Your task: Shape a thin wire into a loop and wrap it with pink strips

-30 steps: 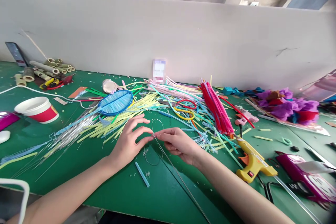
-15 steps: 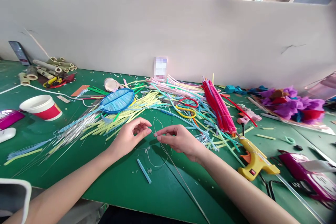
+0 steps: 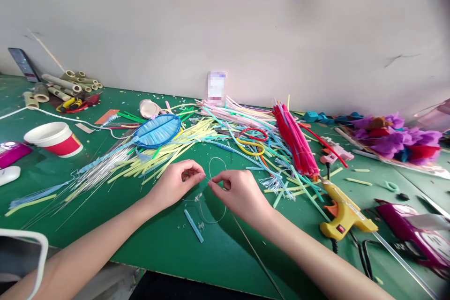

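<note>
Thumb and forefinger of my left hand (image 3: 179, 182) are pinched around the thin clear wire near the middle. Close on its right, my right hand (image 3: 242, 194) pinches the same wire, fingertips almost touching the left ones. A loop of the wire (image 3: 218, 158) rises between the hands, and more of it curves below them over the green table (image 3: 168, 253). A short light-blue stick (image 3: 193, 226) lies below the hands. From under my right hand a thin straight rod (image 3: 258, 258) runs to the front edge.
A blue leaf-shaped piece (image 3: 158, 132) lies on yellow strips at the left, near a paper cup (image 3: 52, 138). Red pipe cleaners (image 3: 297, 140), a yellow glue gun (image 3: 346, 213) and purple flowers (image 3: 395, 138) are at the right. A phone (image 3: 216, 88) leans on the partition.
My right hand has turned so that its back faces up more, its fingers curled further. The wire loop between the hands has widened and shifted. The view has tilted down slightly.
</note>
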`<state>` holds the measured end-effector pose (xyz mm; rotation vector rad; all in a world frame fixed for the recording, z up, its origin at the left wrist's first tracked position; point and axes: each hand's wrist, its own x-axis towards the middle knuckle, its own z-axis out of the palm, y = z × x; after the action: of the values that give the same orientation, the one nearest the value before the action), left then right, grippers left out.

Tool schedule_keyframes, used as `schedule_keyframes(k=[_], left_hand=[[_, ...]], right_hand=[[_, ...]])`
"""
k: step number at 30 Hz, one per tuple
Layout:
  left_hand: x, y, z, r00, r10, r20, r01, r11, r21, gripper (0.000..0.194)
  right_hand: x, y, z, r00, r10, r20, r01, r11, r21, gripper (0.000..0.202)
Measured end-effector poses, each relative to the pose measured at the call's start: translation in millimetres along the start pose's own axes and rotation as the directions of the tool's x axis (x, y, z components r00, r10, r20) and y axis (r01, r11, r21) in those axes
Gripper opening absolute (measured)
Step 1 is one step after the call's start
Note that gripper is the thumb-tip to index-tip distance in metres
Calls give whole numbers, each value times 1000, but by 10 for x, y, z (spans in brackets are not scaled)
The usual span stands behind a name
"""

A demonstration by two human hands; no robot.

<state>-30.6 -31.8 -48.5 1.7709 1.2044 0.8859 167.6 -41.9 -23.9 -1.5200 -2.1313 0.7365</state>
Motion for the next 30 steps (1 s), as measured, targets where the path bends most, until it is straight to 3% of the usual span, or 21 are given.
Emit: schedule_keyframes(k=[10, 16, 24, 27, 30], left_hand=[[7, 12, 2, 979, -148, 143, 174, 966, -193, 27], [-1, 22, 21, 971, -170, 168, 213, 932, -291, 28], [-6, 49, 4, 960, -186, 209, 248, 910, -331, 29], [7, 55, -16, 961, -184, 206, 238, 931, -278, 32], [11, 60, -39, 961, -206, 184, 249, 936, -249, 33]], right_hand=[[-64, -29, 105, 986, -148, -75, 132, 974, -183, 15], [-83, -8, 141, 977, -202, -73, 176, 948, -267, 18], [-100, 5, 172, 969, -194, -153, 169, 972, -161, 18], [-58, 2, 89, 986, -139, -92, 136, 990, -33, 21], [1, 5, -68, 991, -33, 128, 13, 989, 148, 33]])
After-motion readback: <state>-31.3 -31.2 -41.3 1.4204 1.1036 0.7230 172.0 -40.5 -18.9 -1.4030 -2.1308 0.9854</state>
